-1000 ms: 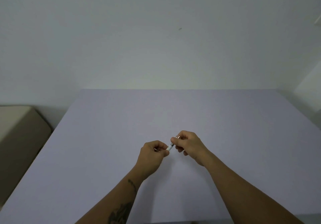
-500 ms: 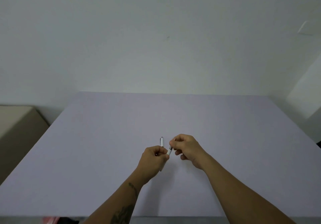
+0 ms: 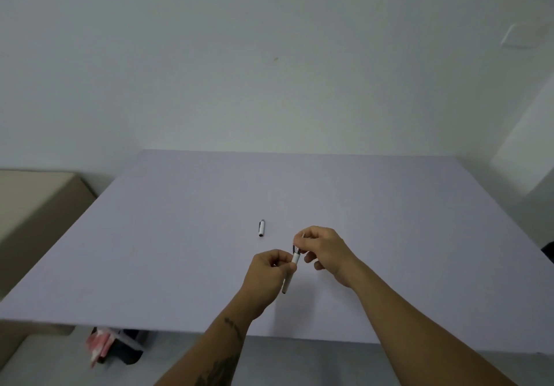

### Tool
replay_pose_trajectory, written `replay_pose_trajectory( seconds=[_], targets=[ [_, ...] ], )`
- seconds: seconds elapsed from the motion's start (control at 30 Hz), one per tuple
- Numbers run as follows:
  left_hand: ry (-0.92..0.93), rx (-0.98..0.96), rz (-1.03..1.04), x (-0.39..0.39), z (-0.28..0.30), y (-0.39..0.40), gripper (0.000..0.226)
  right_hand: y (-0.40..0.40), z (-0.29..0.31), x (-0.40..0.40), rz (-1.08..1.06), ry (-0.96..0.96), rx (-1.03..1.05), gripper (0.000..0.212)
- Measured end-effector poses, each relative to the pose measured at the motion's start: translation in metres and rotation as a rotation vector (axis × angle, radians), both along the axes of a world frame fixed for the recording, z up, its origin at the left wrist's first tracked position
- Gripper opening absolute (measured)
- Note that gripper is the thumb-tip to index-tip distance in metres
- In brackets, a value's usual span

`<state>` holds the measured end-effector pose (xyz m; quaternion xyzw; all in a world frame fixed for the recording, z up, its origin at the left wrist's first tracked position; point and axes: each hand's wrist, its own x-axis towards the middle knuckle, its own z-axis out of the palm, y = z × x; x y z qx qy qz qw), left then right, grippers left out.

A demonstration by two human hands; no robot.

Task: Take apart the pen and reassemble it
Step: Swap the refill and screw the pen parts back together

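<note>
A white pen barrel [image 3: 289, 274] is held upright and slightly tilted above the table, with my left hand [image 3: 269, 277] closed around its middle. My right hand [image 3: 322, 250] pinches the dark and silver front piece [image 3: 296, 249] at the barrel's upper end, and a thin tip shows above the fingers. The pen's white cap [image 3: 262, 228] with a dark clip lies alone on the lilac table [image 3: 180, 250], a little to the far left of my hands.
A beige cushioned seat [image 3: 33, 202] stands left of the table. On the floor below the table's near edge lie a red-and-white packet [image 3: 100, 345] and a dark object [image 3: 129, 346]. A white wall rises behind the table.
The view has tilted down, and the cap on the table has come clear of my hands. Both hands stay on the pen, and the barrel's lower end now shows below my left hand.
</note>
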<state>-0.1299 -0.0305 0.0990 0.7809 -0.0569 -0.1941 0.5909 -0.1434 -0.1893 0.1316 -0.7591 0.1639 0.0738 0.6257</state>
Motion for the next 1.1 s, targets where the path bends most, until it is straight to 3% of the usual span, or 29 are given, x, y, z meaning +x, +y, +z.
replay_pose_trajectory(
  seconds=[0.13, 0.37, 0.57, 0.97, 1.1],
  targets=[
    [0.018, 0.029, 0.028, -0.006, -0.001, 0.005, 0.016, -0.001, -0.003, -0.004, 0.023, 0.005, 0.047, 0.015],
    [0.022, 0.049, 0.016, 0.005, -0.004, 0.020, 0.013, 0.022, -0.007, 0.006, -0.012, 0.005, -0.145, 0.027],
    [0.042, 0.027, 0.015, 0.036, -0.005, 0.044, 0.009, 0.034, 0.002, 0.028, 0.011, 0.042, 0.102, 0.017],
    [0.017, -0.057, -0.136, 0.119, -0.001, 0.107, 0.013, 0.109, 0.007, 0.104, -0.108, -0.010, -0.128, 0.019],
    [0.018, -0.040, -0.153, 0.140, -0.004, 0.130, 0.009, 0.127, 0.008, 0.116, -0.117, 0.015, -0.017, 0.012]
  ],
)
